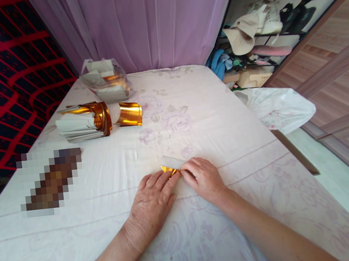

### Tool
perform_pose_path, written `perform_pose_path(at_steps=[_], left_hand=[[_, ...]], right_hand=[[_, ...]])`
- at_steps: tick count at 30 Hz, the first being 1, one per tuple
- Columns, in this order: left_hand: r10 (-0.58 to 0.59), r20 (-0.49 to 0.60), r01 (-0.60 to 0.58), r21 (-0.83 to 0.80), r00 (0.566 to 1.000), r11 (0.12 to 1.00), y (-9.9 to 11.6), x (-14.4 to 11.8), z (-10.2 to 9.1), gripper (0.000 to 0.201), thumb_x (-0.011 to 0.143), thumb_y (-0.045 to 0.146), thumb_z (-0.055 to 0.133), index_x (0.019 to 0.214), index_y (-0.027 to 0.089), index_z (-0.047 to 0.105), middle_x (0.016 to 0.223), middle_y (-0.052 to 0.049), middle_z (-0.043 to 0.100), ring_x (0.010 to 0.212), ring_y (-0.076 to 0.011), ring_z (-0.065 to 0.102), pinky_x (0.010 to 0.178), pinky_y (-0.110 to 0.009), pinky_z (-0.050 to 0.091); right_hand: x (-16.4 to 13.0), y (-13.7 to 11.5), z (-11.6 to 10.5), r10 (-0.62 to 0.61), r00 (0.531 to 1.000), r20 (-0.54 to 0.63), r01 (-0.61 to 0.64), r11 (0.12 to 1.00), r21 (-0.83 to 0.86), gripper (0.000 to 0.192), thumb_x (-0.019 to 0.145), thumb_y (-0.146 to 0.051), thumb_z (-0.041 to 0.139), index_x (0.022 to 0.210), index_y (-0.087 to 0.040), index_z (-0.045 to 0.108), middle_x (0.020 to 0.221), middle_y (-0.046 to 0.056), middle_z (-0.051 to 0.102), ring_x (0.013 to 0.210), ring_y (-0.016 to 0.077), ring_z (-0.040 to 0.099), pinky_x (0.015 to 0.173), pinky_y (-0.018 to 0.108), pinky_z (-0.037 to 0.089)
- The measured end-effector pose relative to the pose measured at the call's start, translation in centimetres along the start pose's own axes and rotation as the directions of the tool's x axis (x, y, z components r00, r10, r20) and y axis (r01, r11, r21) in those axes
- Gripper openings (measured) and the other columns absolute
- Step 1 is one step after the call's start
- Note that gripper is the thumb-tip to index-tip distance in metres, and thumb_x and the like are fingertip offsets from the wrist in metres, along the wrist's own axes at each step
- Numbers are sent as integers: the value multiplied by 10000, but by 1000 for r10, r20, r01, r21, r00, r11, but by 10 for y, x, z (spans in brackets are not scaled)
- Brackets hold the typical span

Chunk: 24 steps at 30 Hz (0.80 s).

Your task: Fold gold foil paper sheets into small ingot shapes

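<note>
A small sheet of gold-foil paper (170, 165), white on one side and gold on the other, lies on the white flowered cloth (210, 114). My left hand (152, 201) lies flat with its fingertips pressing the paper's gold edge. My right hand (203, 178) pinches the same paper from the right side. Both hands meet at the fold in the middle of the surface, and they hide most of the paper's near part.
At the far left lie a stack of gold-and-white sheets (82, 122), a curled gold sheet (128, 113) and a clear plastic bag of sheets (105, 81). A blurred patch (51, 180) sits at left. A white bag (280, 109) hangs off the right edge.
</note>
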<state>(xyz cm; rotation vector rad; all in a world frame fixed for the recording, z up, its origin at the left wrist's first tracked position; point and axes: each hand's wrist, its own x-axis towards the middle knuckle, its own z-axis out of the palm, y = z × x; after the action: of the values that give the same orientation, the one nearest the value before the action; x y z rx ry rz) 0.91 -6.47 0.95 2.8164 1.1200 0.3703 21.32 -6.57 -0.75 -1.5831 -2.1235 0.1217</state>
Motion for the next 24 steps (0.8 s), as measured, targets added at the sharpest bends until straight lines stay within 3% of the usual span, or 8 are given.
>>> perform_pose_path(at_steps=[12,18,24], left_hand=[[-12,47,10,46,999,999,2,1,0,415,938,263,509,1353,236,506,1336,-72,594,1217,-252,524,1020,-454,416],[-31,67,27,62,997,998,3,1,0,420,944,271,503,1363,234,506,1364,-51,581,1220,-253,517,1021,-468,414],[-35,41,33,69,999,997,5,0,0,412,959,264,465,1369,229,499,1358,-49,587,1213,-247,519,1020,-463,405]], right_hand=[[-1,-2,1,12,1000,9,-12,1000,-14,169,946,-243,534,819,-208,640,773,29,636,757,172,582,707,297,389],[-3,6,-6,-17,1000,12,14,986,167,146,932,-187,489,912,-204,633,843,31,657,818,178,600,752,304,437],[-4,3,-7,25,1000,-8,-24,991,128,124,891,-194,557,803,-215,641,818,28,631,799,174,586,747,299,430]])
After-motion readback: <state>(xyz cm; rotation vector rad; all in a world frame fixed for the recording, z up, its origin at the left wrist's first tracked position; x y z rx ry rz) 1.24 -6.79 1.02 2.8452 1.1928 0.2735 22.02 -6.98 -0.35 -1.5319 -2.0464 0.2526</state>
